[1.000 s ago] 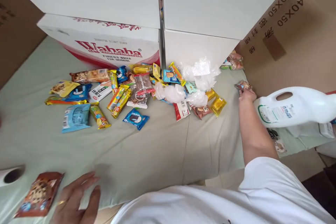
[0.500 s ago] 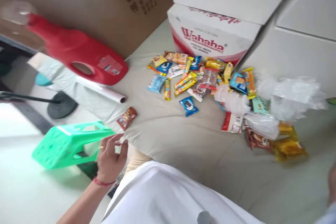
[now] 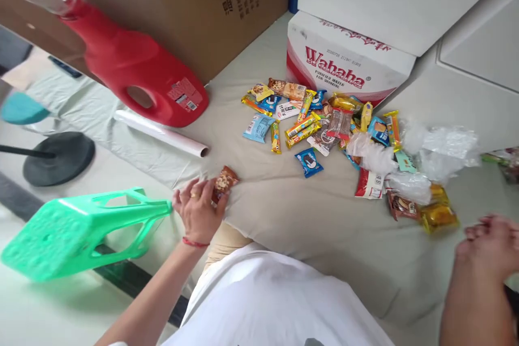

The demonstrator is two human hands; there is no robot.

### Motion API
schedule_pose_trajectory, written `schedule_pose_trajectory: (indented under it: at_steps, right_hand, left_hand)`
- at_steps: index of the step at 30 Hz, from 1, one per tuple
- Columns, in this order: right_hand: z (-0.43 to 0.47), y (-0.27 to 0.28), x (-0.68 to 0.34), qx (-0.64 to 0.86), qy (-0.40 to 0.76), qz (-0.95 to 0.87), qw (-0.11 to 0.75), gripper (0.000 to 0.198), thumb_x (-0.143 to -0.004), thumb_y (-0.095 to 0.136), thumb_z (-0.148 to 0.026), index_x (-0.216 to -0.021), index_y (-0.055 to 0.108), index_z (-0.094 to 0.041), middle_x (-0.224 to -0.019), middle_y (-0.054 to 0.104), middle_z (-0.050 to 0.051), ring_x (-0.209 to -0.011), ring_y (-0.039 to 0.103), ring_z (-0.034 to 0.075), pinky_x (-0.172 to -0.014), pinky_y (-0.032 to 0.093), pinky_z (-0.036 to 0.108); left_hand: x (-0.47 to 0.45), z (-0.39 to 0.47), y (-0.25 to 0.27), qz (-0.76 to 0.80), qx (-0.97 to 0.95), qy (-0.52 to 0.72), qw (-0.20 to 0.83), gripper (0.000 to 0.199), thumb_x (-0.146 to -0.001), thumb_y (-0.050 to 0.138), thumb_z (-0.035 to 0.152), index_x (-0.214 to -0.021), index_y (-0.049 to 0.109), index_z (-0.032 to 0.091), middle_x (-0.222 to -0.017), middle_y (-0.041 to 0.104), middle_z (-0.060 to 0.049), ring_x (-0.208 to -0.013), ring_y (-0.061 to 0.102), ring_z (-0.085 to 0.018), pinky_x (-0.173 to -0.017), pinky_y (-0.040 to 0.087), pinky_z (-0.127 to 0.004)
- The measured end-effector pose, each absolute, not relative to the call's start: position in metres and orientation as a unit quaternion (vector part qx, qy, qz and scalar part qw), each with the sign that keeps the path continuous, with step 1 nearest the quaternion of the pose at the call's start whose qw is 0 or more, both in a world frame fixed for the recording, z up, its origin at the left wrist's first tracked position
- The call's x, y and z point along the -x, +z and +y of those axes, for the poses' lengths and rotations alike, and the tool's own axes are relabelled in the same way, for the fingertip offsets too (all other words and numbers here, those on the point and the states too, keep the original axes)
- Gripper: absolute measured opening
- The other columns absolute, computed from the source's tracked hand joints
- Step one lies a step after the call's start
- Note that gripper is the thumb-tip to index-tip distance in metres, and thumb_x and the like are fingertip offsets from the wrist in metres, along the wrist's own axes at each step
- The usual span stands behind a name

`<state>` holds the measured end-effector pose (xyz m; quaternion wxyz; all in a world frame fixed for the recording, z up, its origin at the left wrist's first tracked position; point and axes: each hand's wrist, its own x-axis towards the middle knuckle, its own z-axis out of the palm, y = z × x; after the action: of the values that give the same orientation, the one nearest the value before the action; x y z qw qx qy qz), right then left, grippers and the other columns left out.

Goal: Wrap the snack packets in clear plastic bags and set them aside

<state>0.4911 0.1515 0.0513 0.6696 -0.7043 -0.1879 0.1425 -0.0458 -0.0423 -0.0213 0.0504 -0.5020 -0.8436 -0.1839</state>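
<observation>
**Left hand now at the brown packet, right hand back in view**

Nearest: my left hand (image 3: pixel 199 213) has just closed the small gap seen half a second ago. Fingers now meet the near end of the brown cookie packet (image 3: pixel 226 179), thumb alongside. Spacing is narrow; can't tell if the pinch is tight. Packet lies on the cloth (image 3: pixel 284 216) near the edge, so I judge this as first contact, not a lift.

My right hand (image 3: pixel 488 243) was mostly cut off at the frame edge; now it's in view, blurred, fingers bunched. Nothing visible in it, but can't tell whether it's empty. It hangs near the gold packet (image 3: pixel 440 217), apart from it.

Left of my left hand, green stool (image 3: pixel 44 238), its rim close to my fingers. Further: white roll (image 3: pixel 162 135), then red bottle (image 3: pixel 150 75) on its side.

Mid-far: the blue packet (image 3: pixel 308 162) sits in front of a snack pile, clear bags (image 3: pixel 450 148) on its right. Behind: water box (image 3: pixel 332 70), brown carton (image 3: pixel 170 5). Pile looks unchanged.
</observation>
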Motion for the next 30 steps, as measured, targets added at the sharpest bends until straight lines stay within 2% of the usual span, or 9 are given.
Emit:
schedule_pose_trajectory:
  at_steps: [2, 3, 6, 10, 14, 17, 20, 26, 30]
  right_hand:
    - [0.114, 0.04, -0.477, 0.685, 0.168, -0.282, 0.651, 0.017, -0.072, 0.083, -0.03, -0.071, 0.069, -0.02, -0.066, 0.058, 0.004, -0.046, 0.04, 0.01, -0.041, 0.026, 0.027]
    - [0.096, 0.033, -0.465, 0.678, 0.193, -0.316, 0.635, 0.02, -0.068, 0.084, -0.033, -0.074, 0.07, -0.02, -0.065, 0.058, 0.002, -0.044, 0.038, 0.009, -0.04, 0.023, 0.026]
    - [0.054, 0.013, -0.424, 0.694, 0.272, -0.32, 0.584, 0.033, -0.067, 0.084, -0.043, -0.086, 0.072, -0.019, -0.065, 0.06, -0.001, -0.045, 0.038, 0.008, -0.04, 0.026, 0.023]
    - [0.046, 0.008, -0.394, 0.715, 0.327, -0.342, 0.515, 0.041, -0.074, 0.079, -0.053, -0.094, 0.072, -0.018, -0.063, 0.057, -0.003, -0.046, 0.038, 0.009, -0.042, 0.029, 0.024]
    - [0.08, 0.029, -0.39, 0.718, 0.22, -0.464, 0.47, 0.041, -0.086, 0.068, -0.057, -0.099, 0.074, -0.018, -0.074, 0.066, 0.002, -0.058, 0.052, 0.015, -0.055, 0.044, 0.028]
    - [0.116, 0.052, -0.382, 0.674, 0.091, -0.583, 0.444, 0.037, -0.094, 0.059, -0.054, -0.098, 0.074, -0.02, -0.089, 0.072, 0.006, -0.078, 0.063, 0.02, -0.076, 0.051, 0.034]
    - [0.156, 0.067, -0.358, 0.622, 0.015, -0.675, 0.397, 0.036, -0.101, 0.05, -0.049, -0.099, 0.074, -0.021, -0.092, 0.07, 0.008, -0.085, 0.063, 0.022, -0.084, 0.05, 0.036]
    - [0.24, 0.067, -0.309, 0.596, -0.019, -0.761, 0.255, 0.036, -0.094, 0.062, -0.052, -0.083, 0.07, -0.018, -0.09, 0.062, 0.013, -0.102, 0.053, 0.032, -0.088, 0.048, 0.044]
    - [0.241, 0.084, -0.317, 0.563, 0.043, -0.751, 0.341, 0.034, -0.099, 0.053, -0.048, -0.086, 0.068, -0.02, -0.088, 0.062, 0.008, -0.096, 0.054, 0.026, -0.09, 0.047, 0.042]
  left_hand:
    - [0.026, -0.039, -0.016, -0.783, 0.581, -0.221, 0.012, 0.035, -0.095, 0.06, 0.044, -0.121, 0.067, 0.022, -0.12, 0.069, -0.014, -0.125, 0.057, -0.035, -0.116, 0.031, -0.057]
    - [0.016, -0.033, -0.014, -0.746, 0.62, -0.241, -0.025, 0.034, -0.095, 0.059, 0.042, -0.122, 0.067, 0.022, -0.12, 0.069, -0.013, -0.122, 0.059, -0.032, -0.113, 0.037, -0.053]
    - [-0.006, 0.009, -0.01, -0.673, 0.677, -0.276, -0.111, 0.035, -0.096, 0.058, 0.039, -0.125, 0.067, 0.022, -0.122, 0.068, -0.013, -0.121, 0.059, -0.03, -0.107, 0.044, -0.047]
    - [-0.026, 0.099, -0.001, -0.676, 0.677, -0.258, -0.136, 0.048, -0.088, 0.066, 0.034, -0.134, 0.063, 0.022, -0.139, 0.061, -0.015, -0.139, 0.045, -0.038, -0.117, 0.032, -0.058]
    - [-0.034, 0.138, 0.021, -0.68, 0.647, -0.331, -0.103, 0.065, -0.083, 0.073, 0.036, -0.143, 0.055, 0.018, -0.155, 0.045, -0.019, -0.15, 0.031, -0.041, -0.12, 0.028, -0.06]
    - [-0.033, 0.103, 0.026, -0.64, 0.652, -0.397, -0.095, 0.042, -0.092, 0.06, 0.035, -0.13, 0.063, 0.017, -0.141, 0.057, -0.016, -0.139, 0.047, -0.031, -0.117, 0.038, -0.051]
    - [-0.031, 0.041, 0.013, -0.645, 0.643, -0.391, -0.13, 0.024, -0.096, 0.053, 0.032, -0.106, 0.071, 0.019, -0.112, 0.068, -0.012, -0.113, 0.063, -0.026, -0.103, 0.051, -0.044]
    - [-0.024, -0.046, -0.012, -0.686, 0.588, -0.355, -0.24, 0.023, -0.093, 0.053, 0.029, -0.089, 0.074, 0.021, -0.095, 0.071, -0.007, -0.088, 0.069, -0.021, -0.08, 0.058, -0.034]
    - [-0.022, -0.051, -0.003, -0.687, 0.521, -0.4, -0.31, 0.021, -0.092, 0.057, 0.034, -0.09, 0.073, 0.022, -0.093, 0.07, -0.006, -0.086, 0.069, -0.02, -0.078, 0.058, -0.033]
